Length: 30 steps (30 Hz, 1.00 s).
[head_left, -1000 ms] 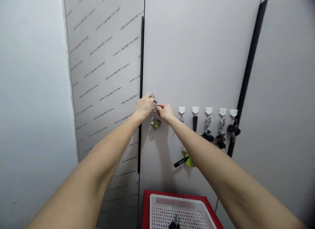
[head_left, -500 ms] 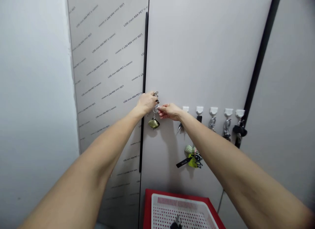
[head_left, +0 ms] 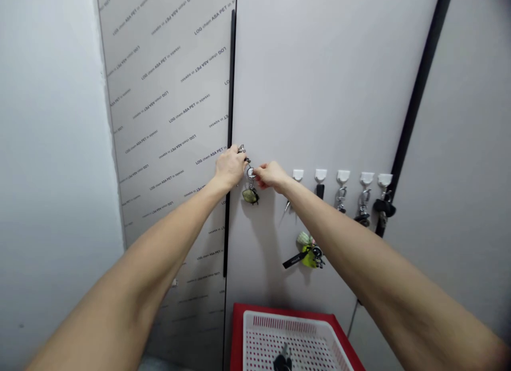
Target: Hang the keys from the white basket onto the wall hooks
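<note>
Both hands are raised to the pale cabinet door. My left hand (head_left: pixel 231 166) is closed around the upper part of a keychain, whose small metal pieces show at the fingertips. A silver ring (head_left: pixel 250 172) hangs between the hands, with something white showing through it. From the ring dangles an olive-gold pendant (head_left: pixel 250 196) beside a small dark piece. My right hand (head_left: pixel 271 175) pinches at the ring's right side. Its fingertips partly cover what they grip.
Several white hooks (head_left: pixel 343 176) run in a row to the right, with keys and fobs on them. A yellow-green charm (head_left: pixel 309 255) with a black tag hangs below. A white basket (head_left: pixel 295 318) holding dark keys (head_left: pixel 283 360) rests on a red surface (head_left: pixel 238 328).
My left hand has shifted slightly left, away from the right fingertips, and the ring shows more openly between them. The pendant has turned a little. The view has moved slightly.
</note>
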Each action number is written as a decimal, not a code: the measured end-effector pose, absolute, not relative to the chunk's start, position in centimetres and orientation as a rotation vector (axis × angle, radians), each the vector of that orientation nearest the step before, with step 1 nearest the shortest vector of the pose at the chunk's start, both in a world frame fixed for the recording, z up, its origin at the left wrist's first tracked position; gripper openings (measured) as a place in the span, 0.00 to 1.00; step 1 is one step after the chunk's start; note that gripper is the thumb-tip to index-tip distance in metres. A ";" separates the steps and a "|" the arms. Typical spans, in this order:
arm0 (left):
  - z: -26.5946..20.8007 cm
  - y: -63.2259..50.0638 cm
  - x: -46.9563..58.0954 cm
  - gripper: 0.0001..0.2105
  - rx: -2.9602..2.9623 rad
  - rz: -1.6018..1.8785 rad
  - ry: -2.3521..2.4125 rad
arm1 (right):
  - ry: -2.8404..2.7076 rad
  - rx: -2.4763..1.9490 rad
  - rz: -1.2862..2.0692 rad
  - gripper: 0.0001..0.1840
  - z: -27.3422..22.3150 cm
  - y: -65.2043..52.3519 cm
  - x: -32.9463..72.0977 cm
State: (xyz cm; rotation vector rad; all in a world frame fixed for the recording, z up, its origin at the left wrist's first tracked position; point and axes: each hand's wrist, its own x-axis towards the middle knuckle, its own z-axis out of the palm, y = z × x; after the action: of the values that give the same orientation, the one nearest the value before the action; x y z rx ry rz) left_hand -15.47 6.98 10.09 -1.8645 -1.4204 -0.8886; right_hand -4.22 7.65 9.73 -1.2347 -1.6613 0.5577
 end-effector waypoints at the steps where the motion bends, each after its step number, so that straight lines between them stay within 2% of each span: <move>1: 9.7 6.7 -15.6 0.14 -1.870 -0.899 -1.426 | -1.682 -1.233 0.531 0.06 9.4 7.4 -4.3; 9: 5.0 2.9 -15.5 0.13 -1.962 -1.041 -1.419 | -1.909 -1.182 0.382 0.09 4.8 4.2 -3.3; 14: -1.9 0.3 -13.8 0.12 -2.283 -1.085 -1.345 | -2.132 -1.274 0.463 0.08 -1.4 1.3 -0.5; 17: -7.1 -0.7 -12.3 0.12 -2.501 -1.009 -1.422 | -2.214 -1.395 0.550 0.09 -6.1 -0.3 1.4; 21: -12.2 -1.9 -10.4 0.12 -2.674 -0.854 -1.549 | -2.274 -1.521 0.422 0.10 -11.3 -2.0 3.6; 30: -16.9 -4.3 -8.7 0.10 -2.871 -0.505 -1.613 | -2.249 -1.615 0.449 0.12 -17.4 -5.2 5.5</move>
State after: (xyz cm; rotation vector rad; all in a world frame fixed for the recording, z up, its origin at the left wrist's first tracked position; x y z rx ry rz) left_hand -8.71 -4.29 -16.92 -2.8705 -1.6129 -0.5052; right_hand 5.50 -5.19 -17.36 -1.6148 -2.2489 0.4494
